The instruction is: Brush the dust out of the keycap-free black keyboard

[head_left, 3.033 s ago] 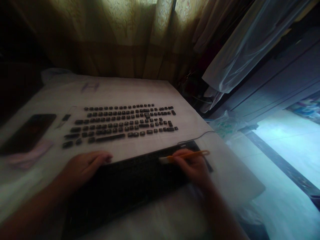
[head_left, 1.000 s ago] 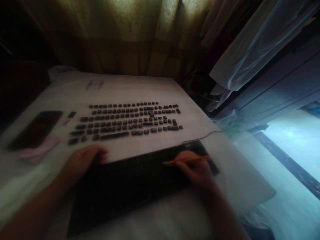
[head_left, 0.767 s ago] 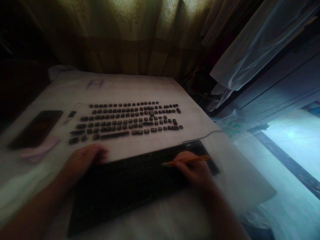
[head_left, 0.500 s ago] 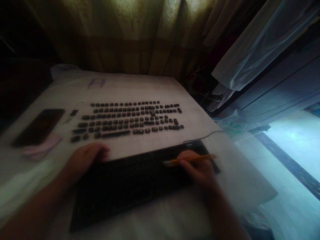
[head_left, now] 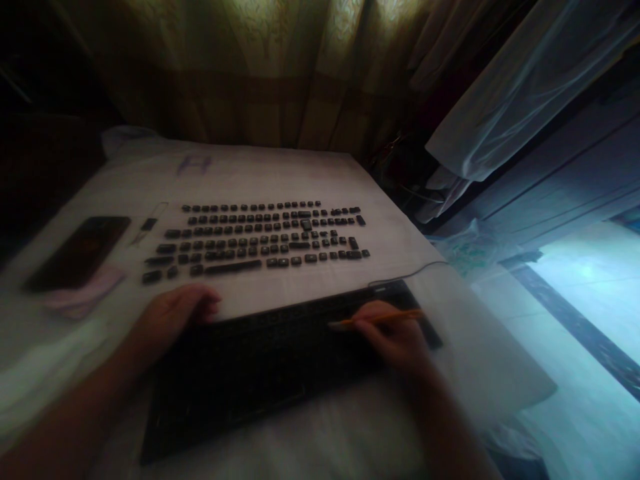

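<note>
A black keyboard base [head_left: 250, 373], stripped of its keycaps, lies slantwise in front of me on the white-covered table [head_left: 480, 347]. My left hand [head_left: 183, 307] is closed at its back left corner, fingers curled over the edge; the thumb is hard to make out. Over the right part of the base, my right hand [head_left: 393, 333] pinches a slim orange brush [head_left: 383, 318]. The brush's pale tip [head_left: 340, 325] points left, low over the dark surface; blur hides whether it touches.
Behind the base, black keycaps [head_left: 233, 267] are laid out in rows. A phone [head_left: 80, 253] rests on a pink cloth [head_left: 87, 293] at the left, beside a small tool with a wire loop [head_left: 149, 224]. A cable [head_left: 420, 270] runs off the right edge. Curtains [head_left: 270, 80] hang behind.
The brush has shifted slightly in my right hand, its tip a little further right and its rear end drawn in. My left hand and the keyboard base stay about where they were.
</note>
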Tool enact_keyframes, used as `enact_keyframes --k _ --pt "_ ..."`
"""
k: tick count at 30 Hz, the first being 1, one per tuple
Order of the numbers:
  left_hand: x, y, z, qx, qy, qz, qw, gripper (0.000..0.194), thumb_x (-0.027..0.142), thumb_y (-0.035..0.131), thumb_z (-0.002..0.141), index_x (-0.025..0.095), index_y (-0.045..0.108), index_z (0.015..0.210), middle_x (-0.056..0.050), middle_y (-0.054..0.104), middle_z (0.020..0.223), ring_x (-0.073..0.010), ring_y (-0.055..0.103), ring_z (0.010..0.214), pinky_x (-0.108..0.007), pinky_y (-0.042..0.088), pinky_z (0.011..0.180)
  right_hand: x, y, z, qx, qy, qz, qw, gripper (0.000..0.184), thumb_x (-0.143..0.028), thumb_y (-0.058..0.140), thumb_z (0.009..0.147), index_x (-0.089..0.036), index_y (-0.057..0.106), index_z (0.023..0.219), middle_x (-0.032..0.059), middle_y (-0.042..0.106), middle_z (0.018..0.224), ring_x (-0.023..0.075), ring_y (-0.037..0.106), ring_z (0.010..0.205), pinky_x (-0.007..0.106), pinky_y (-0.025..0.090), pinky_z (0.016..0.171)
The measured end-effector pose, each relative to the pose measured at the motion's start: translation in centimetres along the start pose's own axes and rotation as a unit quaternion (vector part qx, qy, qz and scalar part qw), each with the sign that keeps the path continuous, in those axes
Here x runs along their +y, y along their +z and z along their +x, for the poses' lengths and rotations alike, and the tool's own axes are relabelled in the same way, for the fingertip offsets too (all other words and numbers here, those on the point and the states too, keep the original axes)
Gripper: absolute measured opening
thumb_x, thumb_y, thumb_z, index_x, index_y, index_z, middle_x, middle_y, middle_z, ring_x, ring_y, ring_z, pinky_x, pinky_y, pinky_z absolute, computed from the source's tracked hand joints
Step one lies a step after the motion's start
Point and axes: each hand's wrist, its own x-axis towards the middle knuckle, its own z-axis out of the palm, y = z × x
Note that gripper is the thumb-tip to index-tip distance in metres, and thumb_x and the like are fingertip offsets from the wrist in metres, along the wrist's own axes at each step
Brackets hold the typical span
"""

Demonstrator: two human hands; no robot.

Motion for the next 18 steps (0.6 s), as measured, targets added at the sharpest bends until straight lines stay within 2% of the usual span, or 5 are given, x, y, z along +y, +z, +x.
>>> enact_keyframes --k 10,14,18 --pt "-0.2 0.0 0.2 0.003 -0.016 -0.003 1.000 0.064 0.080 0.062 0.056 0.020 0.069 0.077 -0.003 0.072 0.070 -0.0210 0.067 0.067 -0.037 0.053 0.074 -0.5 0.1 -0.1 -0.022 0.048 0.011 0.999 0.007 -0.022 0.069 0.084 -0.024 0.076 0.082 0.0015 0.076 0.076 0.0201 0.073 0.071 0.034 0.060 0.066" --pt "-0.2 0.1 0.2 0.004 -0.009 0.003 1.000 0.062 0.079 0.061 0.057 0.020 0.070 0.076 -0.003 0.072 0.069 -0.0208 0.067 0.067 -0.037 0.053 0.074 -1.0 -0.1 0.0 0.001 0.069 0.010 0.998 0.009 -0.028 0.069 0.084 -0.024 0.075 0.078 0.0026 0.078 0.074 0.0212 0.074 0.068 0.034 0.062 0.065" --pt "-0.1 0.1 0.2 0.001 -0.003 0.005 1.000 0.062 0.079 0.061 0.058 0.020 0.070 0.076 -0.003 0.072 0.069 -0.0208 0.067 0.066 -0.037 0.053 0.073 -1.2 0.0 0.1 0.040 0.057 -0.015 0.997 0.009 -0.027 0.070 0.083 -0.024 0.075 0.077 0.0024 0.078 0.072 0.0219 0.074 0.066 0.034 0.063 0.064"
